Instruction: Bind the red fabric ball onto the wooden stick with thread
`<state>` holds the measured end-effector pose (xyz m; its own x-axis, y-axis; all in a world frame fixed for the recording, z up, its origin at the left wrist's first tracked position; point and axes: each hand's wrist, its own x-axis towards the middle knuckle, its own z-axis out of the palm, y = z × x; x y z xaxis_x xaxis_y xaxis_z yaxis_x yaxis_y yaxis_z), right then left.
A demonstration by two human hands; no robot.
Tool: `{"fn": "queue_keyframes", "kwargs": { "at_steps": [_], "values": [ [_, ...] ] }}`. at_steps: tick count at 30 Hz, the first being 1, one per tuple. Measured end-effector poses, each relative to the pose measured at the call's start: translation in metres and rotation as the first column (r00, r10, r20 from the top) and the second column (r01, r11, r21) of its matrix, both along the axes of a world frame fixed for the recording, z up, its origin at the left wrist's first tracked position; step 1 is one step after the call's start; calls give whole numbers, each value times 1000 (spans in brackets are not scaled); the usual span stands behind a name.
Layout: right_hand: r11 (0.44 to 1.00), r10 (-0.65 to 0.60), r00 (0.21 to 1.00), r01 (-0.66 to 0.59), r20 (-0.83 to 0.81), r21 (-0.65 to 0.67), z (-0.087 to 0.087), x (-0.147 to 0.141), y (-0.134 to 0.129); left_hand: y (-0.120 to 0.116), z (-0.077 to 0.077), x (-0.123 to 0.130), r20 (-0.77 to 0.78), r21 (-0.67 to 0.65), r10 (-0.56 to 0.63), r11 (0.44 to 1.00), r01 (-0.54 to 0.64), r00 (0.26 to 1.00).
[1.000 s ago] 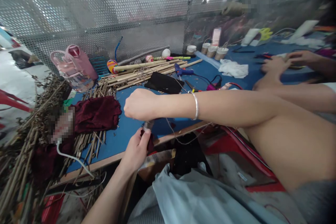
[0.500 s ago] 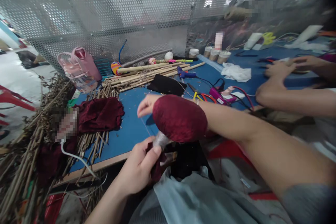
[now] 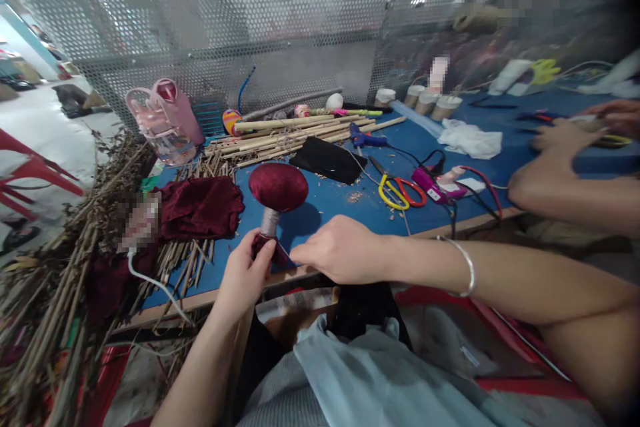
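Observation:
A rounded dark red fabric head (image 3: 279, 187) stands upright on a neck wrapped in pale thread (image 3: 270, 222). My left hand (image 3: 250, 265) is closed round the gathered red cloth just below that neck. To its right, my right hand (image 3: 345, 250) has its fingers curled and thumb and forefinger pressed together, near the cloth's lower edge. A thin thread seems to run from the neck toward these fingertips; whatever they pinch is too small to make out. Folded dark red cloth (image 3: 203, 208) lies on the blue table (image 3: 320, 203) at the left.
Dry stems (image 3: 65, 280) are heaped at the left. Along the back are a pink bottle (image 3: 167, 113), sticks (image 3: 300, 133) and black cloth (image 3: 327, 160). Yellow and red-handled scissors (image 3: 395, 191), a blue glue gun (image 3: 367, 139) and a purple tool (image 3: 433, 185) lie right. Another person's hands work far right.
The red head has moved left and now stands upright. My right hand has come from behind it down to the right of the neck. The view has shifted slightly.

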<state>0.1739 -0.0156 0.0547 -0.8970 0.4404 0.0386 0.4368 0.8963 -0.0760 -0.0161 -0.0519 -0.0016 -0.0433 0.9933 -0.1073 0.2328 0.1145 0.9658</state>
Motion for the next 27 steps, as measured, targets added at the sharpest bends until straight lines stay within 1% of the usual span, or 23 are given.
{"fn": "queue_keyframes", "kwargs": {
  "at_steps": [3, 5, 7, 9, 11, 12, 13, 14, 15, 16, 17, 18, 20, 21, 22, 24, 27],
  "values": [
    [998, 56, 998, -56, -21, -19, 22, -5, 8, -2, -2, 4, -145, 36, -63, 997, 68, 987],
    [995, 48, 997, -53, -53, -90, 32, -9, 13, -3, -1, 6, -234, 82, -31, 995, 52, 972],
    [982, 15, 997, -30, -78, -188, 38, -15, 16, -4, 0, 8, -299, 121, -2, 992, 40, 954],
    [958, -38, 996, 14, -80, -285, 40, -23, 17, -4, 2, 12, -343, 136, -3, 989, 53, 939],
    [933, -117, 991, 85, -69, -350, 40, -32, 17, -3, 3, 17, -378, 143, -4, 988, 62, 926],
    [923, -168, 984, 136, -57, -359, 40, -36, 17, -3, 2, 19, -393, 145, -2, 987, 64, 920],
    [921, -217, 975, 190, -43, -340, 39, -40, 18, -3, 2, 22, -406, 146, 1, 987, 64, 914],
    [929, -251, 968, 234, -25, -287, 39, -43, 19, -2, 1, 23, -419, 145, 2, 987, 65, 908],
    [947, -254, 967, 248, -7, -203, 38, -46, 20, -2, -1, 25, -431, 140, 1, 988, 66, 902],
    [970, -221, 975, 222, 19, -102, 37, -48, 22, -2, -2, 26, -440, 136, 1, 988, 66, 898],
    [988, -157, 986, 158, 55, -3, 37, -50, 24, -3, -4, 27, -442, 133, -1, 989, 66, 897],
    [995, -74, 992, 66, 101, 79, 36, -52, 27, -3, -5, 28, -437, 127, -8, 989, 70, 900],
    [979, 73, 981, -105, 183, 173, 37, -55, 34, -6, -7, 30, -410, 116, -25, 990, 80, 912],
    [968, 106, 975, -146, 196, 204, 38, -56, 38, -8, -8, 32, -398, 113, -31, 990, 82, 917],
    [960, 108, 976, -152, 189, 235, 40, -57, 42, -10, -8, 33, -390, 109, -36, 990, 85, 920],
    [953, 64, 988, -103, 140, 285, 47, -57, 50, -13, -8, 35, -385, 97, -45, 991, 89, 922],
    [964, -14, 996, -10, 87, 267, 63, -53, 62, -18, -6, 37, -360, 76, -81, 990, 115, 929]
  ]
}}
